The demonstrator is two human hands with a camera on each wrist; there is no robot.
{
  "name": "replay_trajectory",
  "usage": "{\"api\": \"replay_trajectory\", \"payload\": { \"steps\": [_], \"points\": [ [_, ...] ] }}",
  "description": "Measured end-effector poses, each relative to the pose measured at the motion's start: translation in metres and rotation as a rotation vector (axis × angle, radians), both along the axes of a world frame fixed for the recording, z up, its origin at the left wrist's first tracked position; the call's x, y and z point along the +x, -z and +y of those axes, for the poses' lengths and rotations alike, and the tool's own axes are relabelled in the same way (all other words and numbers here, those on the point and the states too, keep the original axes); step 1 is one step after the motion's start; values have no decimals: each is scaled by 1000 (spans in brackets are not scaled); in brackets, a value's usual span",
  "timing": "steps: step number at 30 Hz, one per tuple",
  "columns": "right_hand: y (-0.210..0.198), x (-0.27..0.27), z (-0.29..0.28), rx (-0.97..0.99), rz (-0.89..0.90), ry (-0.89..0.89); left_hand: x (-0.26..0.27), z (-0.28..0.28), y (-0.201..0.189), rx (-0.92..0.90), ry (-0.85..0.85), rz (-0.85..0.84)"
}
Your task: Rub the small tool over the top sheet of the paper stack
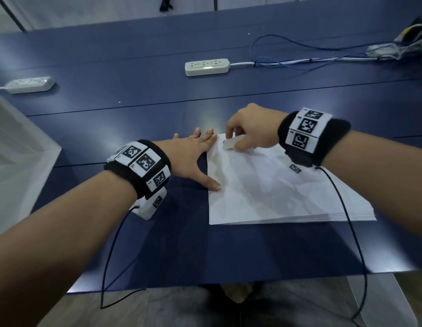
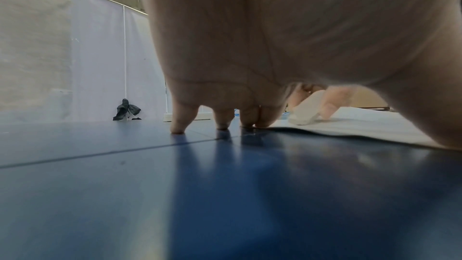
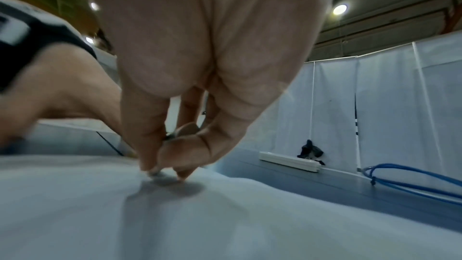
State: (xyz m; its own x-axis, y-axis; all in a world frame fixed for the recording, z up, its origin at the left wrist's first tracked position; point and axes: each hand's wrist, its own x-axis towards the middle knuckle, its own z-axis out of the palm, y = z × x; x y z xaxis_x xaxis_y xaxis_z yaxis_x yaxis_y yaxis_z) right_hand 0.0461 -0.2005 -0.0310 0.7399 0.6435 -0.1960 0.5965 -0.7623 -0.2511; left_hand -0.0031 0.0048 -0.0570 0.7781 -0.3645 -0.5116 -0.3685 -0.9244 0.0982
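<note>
The stack of paper (image 1: 276, 192) lies on the blue tabletop (image 1: 158, 232), its top sheet creased; it looks light, limp and easy to crumple, so I'd judge the far left corner the natural place to take hold. There the right hand (image 1: 250, 128) pinches a small pale block (image 1: 230, 143), perhaps an eraser, against the sheet. The left hand (image 1: 193, 154) lies flat with fingers (image 2: 178, 120) straight, thumb and fingertips touching the paper's left edge. What the block really is stays hard to make out, since the right wrist view blurs the fingertips and hides it.
</note>
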Motion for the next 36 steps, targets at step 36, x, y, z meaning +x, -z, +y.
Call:
{"api": "replay_trajectory", "payload": {
  "steps": [36],
  "points": [
    [-5,2,0,12,158,-27,2,-5,-5,35,-19,10]
  ]
}}
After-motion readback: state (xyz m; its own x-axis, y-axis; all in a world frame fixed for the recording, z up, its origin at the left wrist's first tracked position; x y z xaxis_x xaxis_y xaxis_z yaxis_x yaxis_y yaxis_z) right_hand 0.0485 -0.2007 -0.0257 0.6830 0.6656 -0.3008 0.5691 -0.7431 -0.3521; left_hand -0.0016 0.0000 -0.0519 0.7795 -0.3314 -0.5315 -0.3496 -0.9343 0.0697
